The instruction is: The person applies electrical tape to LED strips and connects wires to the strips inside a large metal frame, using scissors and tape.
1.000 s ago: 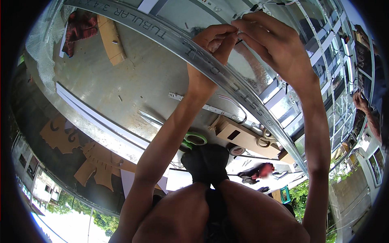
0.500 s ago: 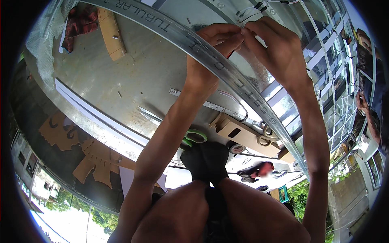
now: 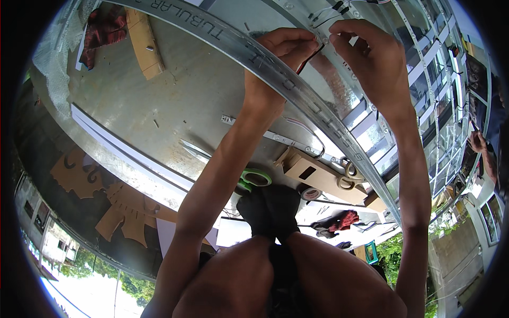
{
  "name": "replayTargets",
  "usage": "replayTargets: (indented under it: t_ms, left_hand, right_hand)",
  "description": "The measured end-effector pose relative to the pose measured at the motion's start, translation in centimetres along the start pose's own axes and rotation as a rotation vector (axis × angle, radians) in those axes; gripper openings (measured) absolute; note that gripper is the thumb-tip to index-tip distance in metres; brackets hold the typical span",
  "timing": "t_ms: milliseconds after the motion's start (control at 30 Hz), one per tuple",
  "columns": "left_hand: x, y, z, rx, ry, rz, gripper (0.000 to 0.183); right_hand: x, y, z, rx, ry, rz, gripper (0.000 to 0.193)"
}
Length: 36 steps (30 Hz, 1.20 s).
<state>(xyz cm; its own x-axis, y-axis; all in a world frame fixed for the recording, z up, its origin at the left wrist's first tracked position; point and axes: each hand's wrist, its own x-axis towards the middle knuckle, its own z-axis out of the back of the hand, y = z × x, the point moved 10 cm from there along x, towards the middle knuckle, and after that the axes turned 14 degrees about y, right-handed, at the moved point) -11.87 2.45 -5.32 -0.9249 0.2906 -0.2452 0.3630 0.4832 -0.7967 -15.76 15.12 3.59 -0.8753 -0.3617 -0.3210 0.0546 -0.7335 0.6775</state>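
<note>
Fingertips that met half a second ago have parted: the right hand (image 3: pixel 375 61) has drawn off a little, leaving a narrow gap beyond the metal bar (image 3: pixel 313 110), while the left hand (image 3: pixel 283 57) has kept its place. Threaded beneath the bar, the left hand pinches a thin red-and-black wire (image 3: pixel 304 65) between thumb and forefinger just past the bar's far edge, probably to keep the end steady and within the other hand's reach. The right thumb and forefinger are curved toward each other; I cannot tell whether anything tiny sits between them. With the bar crossing over it, the left hand likely has little lift, whereas the right hand, beyond the bar, has freer room. On the bar's near side lie an LED strip (image 3: pixel 281 139) and a slotted cardboard piece (image 3: pixel 321 180) with tan-handled scissors (image 3: pixel 347 183) against it, seemingly put aside within reach. Farther off the bar on that side, green-handled scissors (image 3: pixel 256 177) pass partly under the left forearm, so that arm would need care sweeping down. Past an open stretch of grey surface well away from the bar, long white strips (image 3: pixel 124 146) run along its edge. Across the bar, a frame crossed with LED strips (image 3: pixel 435 79) crowds the right forearm's outer side, and farthest out shows a co-worker's hand (image 3: pixel 477 142).
</note>
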Motion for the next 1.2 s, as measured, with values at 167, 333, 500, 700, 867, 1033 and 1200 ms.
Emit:
replayTargets:
  t_ms: [167, 333, 500, 700, 867, 1033, 1200]
  left_hand:
    - [0.0, -0.1, -0.1, 0.046, 0.005, 0.013, 0.016]
    - [-0.2, -0.3, -0.3, 0.052, 0.030, -0.002, 0.015]
    - [0.0, -0.7, -0.3, 0.081, 0.047, -0.067, 0.016]
    - [-0.4, -0.5, 0.3, -0.009, -0.009, -0.128, 0.032]
    - [-0.3, -0.4, 0.6, 0.052, -0.012, -0.122, 0.037]
    - [-0.3, -0.3, 0.5, 0.021, -0.009, -0.123, 0.037]
    - [-0.3, 0.0, 0.4, 0.006, -0.006, -0.092, 0.041]
  right_hand:
    - [-0.9, 4.9, -0.3, -0.390, -0.083, 0.400, 0.025]
    - [-0.6, 5.8, -1.4, -0.510, 0.011, 0.507, 0.022]
    - [0.6, 3.8, -1.8, -0.420, 0.121, 0.248, 0.012]
    - [1.3, -0.5, -1.7, -0.154, 0.094, -0.082, 0.016]
    - [2.0, 1.2, -0.8, 0.011, 0.174, 0.112, 0.017]
    - [1.2, 2.0, -0.1, -0.275, 0.301, 0.036, 0.021]
    - [-0.4, 7.0, -1.8, -0.914, 0.145, 0.597, 0.020]
